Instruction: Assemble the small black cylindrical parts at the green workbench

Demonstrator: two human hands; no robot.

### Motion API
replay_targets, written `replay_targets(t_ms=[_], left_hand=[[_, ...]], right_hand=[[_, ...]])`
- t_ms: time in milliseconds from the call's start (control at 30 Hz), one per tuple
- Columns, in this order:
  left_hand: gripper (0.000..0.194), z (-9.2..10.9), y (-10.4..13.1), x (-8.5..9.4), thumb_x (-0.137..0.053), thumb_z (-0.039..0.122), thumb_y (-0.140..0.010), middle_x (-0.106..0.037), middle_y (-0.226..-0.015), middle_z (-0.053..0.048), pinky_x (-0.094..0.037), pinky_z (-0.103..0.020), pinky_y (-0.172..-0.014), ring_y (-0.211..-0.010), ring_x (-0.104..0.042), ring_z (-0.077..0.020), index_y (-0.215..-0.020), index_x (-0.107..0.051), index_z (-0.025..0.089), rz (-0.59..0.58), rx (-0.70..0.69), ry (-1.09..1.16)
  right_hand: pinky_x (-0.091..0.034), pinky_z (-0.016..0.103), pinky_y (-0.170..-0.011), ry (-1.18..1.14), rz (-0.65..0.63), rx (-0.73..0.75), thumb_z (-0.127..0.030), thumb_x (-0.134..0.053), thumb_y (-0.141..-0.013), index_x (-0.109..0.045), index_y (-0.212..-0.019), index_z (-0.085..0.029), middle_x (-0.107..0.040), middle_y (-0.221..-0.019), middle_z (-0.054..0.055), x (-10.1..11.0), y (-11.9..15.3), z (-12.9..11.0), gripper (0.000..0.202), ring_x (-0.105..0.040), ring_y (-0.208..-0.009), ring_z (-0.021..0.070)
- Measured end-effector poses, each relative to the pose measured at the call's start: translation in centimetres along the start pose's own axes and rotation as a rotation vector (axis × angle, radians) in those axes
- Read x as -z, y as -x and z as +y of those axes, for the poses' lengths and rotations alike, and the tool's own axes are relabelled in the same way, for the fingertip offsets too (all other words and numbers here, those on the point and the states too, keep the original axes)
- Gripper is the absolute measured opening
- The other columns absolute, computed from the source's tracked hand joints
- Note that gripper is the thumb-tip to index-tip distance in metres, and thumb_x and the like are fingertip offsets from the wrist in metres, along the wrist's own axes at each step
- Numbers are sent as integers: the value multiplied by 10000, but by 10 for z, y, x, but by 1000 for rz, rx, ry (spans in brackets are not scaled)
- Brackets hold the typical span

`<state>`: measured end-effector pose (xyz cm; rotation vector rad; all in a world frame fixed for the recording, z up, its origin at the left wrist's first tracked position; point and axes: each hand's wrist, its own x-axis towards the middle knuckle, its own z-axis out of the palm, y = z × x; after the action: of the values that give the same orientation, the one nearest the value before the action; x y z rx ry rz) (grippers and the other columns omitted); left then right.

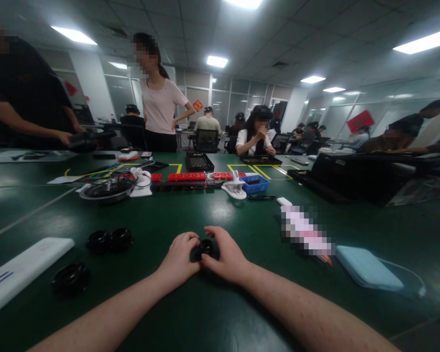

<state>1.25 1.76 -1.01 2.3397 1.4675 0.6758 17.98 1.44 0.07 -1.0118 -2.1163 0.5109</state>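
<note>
A small black round part [206,247] sits on the green table [150,215] between my hands. My left hand [181,254] curls around its left side, fingers bent and thumb reaching toward it. On the other side, my right hand [225,254] has its thumb at the part's near edge and its fingers apart beyond it. Both hands are around the part. To the left lie a pair of black ring-shaped parts [110,240] side by side, and a larger black one [71,278] stands nearer.
A long white box [25,274] lies far left. Rightward are a blurred pink item [306,232] and a light blue case [368,268] with a cable. Farther back stand a metal dish [106,190], red pieces [187,176], a white clip [234,187] and a blue bin [255,184]. People are beyond.
</note>
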Motion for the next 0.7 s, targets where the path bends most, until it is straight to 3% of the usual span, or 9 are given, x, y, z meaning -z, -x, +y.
replay_targets(t_ms=[133, 267, 400, 533, 700], left_hand=[[205, 0, 0, 0, -589, 220, -637, -512, -1042, -81, -385, -400, -885, -1028, -458, -276, -837, -585, 173, 0, 3, 10], [238, -1, -1, 0, -581, 212, -629, -517, -1044, -75, -381, -392, -889, -1025, -462, -274, -866, -582, 182, -5, 0, 2], [257, 2, -1, 1, -575, 209, -634, -522, -1048, -74, -380, -391, -898, -1030, -463, -274, -889, -582, 186, -5, 7, 0], [222, 5, 0, 2, -584, 213, -639, -523, -1043, -77, -383, -394, -895, -1026, -467, -277, -859, -584, 182, -8, 22, -2], [232, 2, 0, 1, -596, 208, -636, -517, -1052, -72, -388, -401, -886, -1023, -464, -274, -867, -585, 188, -14, 10, 3]], right_hand=[[-434, 404, -824, 35, 7, -39, -255, -666, -665, -476, -1102, -169, -553, -992, 79, -3, -2, 1, 483, -523, -921, 234], [-445, 376, -821, 24, -14, -32, -195, -639, -682, -503, -1058, -179, -576, -978, 68, -3, -2, 1, 400, -538, -914, 216], [-412, 368, -901, -14, -37, 5, -103, -566, -691, -434, -1165, -196, -560, -1092, 72, 1, 0, 0, 500, -523, -1019, 203], [-385, 403, -930, -22, -30, 10, -136, -604, -671, -383, -1225, -193, -501, -1195, 97, 2, 0, 0, 599, -479, -1089, 231], [-430, 398, -862, -5, 1, -16, -213, -657, -673, -446, -1159, -182, -563, -1028, 74, -1, -1, 3, 532, -527, -968, 225]])
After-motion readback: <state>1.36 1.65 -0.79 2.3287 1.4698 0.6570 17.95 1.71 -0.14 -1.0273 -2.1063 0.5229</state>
